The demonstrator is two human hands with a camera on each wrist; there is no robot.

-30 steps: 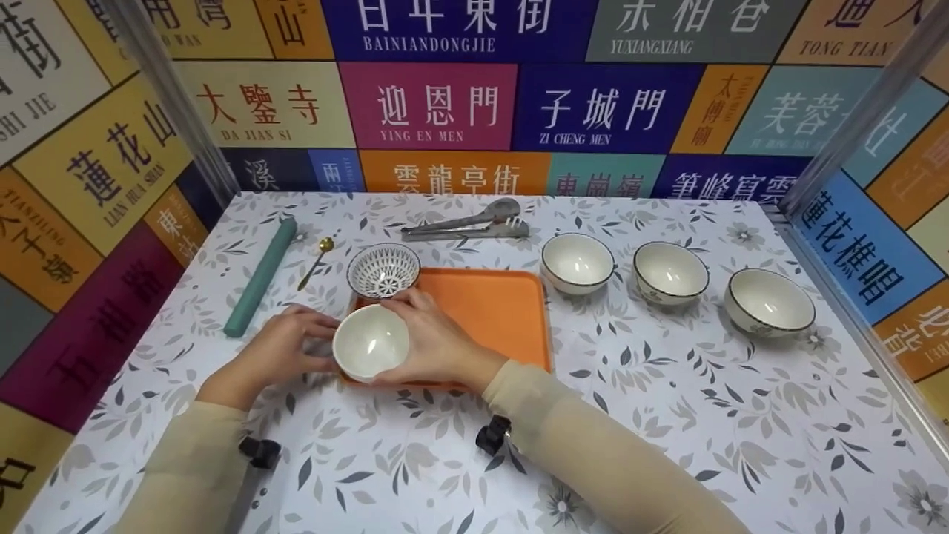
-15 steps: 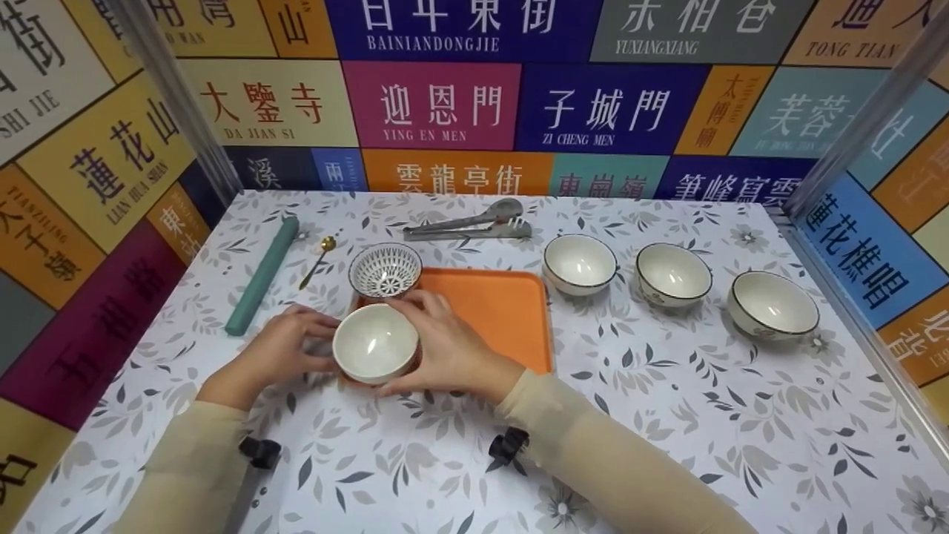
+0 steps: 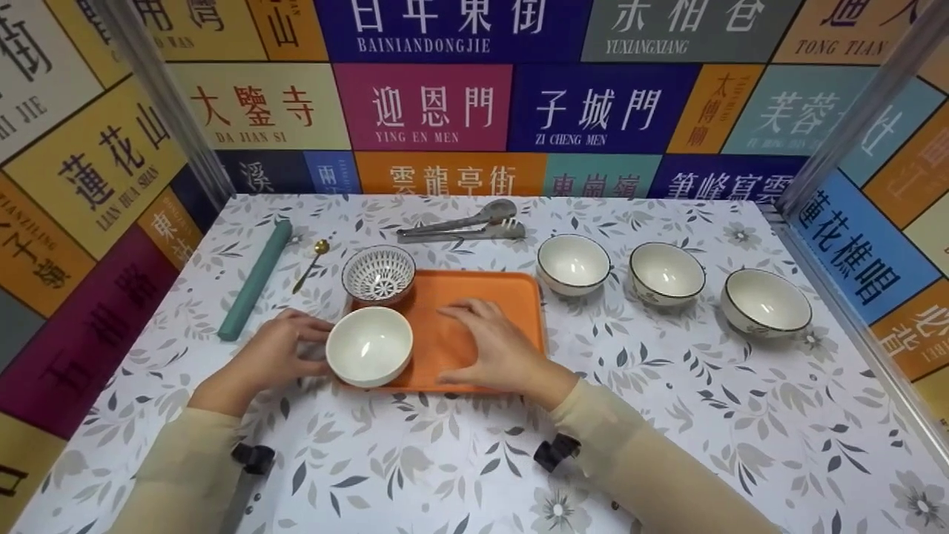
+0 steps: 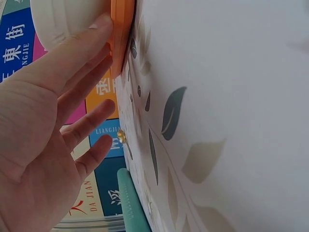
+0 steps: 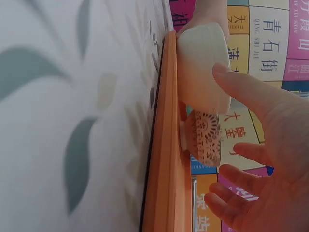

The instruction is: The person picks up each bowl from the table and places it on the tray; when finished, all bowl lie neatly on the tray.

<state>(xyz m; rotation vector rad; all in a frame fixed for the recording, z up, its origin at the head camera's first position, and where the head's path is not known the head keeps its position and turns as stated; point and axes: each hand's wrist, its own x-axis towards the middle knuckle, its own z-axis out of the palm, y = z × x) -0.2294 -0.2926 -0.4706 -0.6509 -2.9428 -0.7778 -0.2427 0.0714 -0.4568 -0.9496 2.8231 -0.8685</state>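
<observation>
A plain white bowl (image 3: 369,347) stands upright on the front left part of the orange tray (image 3: 474,285). Just behind it, at the tray's back left corner, sits a patterned black-and-white bowl (image 3: 379,276). My left hand (image 3: 280,352) is at the white bowl's left side; in the left wrist view its thumb and forefinger reach the tray's edge beside the bowl (image 4: 67,19), fingers loosely extended. Over the middle of the tray my right hand (image 3: 500,348) is spread, apart from the white bowl, with nothing between thumb and fingers. The right wrist view shows its fingers relaxed.
To the right stand three dark-rimmed bowls in a row: one (image 3: 574,265) near the tray, another (image 3: 667,273), and the last (image 3: 766,302) farthest right. Metal tongs (image 3: 463,222) lie behind. Left are a gold spoon (image 3: 311,265) and a green rod (image 3: 256,280).
My right hand has let go of the white bowl and drawn away to the right, its fingers spreading. The bowl is now on the tray, and my left hand has stayed beside it.
</observation>
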